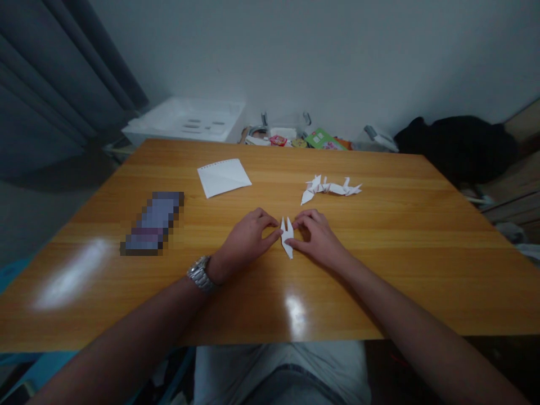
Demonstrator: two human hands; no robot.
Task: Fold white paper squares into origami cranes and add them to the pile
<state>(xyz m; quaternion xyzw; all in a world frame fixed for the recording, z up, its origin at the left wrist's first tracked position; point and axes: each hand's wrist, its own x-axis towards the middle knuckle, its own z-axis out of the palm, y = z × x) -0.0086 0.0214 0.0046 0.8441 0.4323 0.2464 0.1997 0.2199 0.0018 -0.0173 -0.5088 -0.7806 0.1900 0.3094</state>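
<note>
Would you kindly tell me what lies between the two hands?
Folded paper, pinched by the left hand and right hand, seen in the head view.

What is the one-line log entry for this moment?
left hand: pinching folded paper piece | right hand: pinching same piece | on table: folded paper figures, white sheet

white folded paper [287,236], orange-brown table [379,270], perhaps purplish box [152,223]

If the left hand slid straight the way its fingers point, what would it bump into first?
The folded paper piece. The left hand points right, and its fingertips already seem to pinch it; the right hand sits just beyond, on the paper's other side.
</note>
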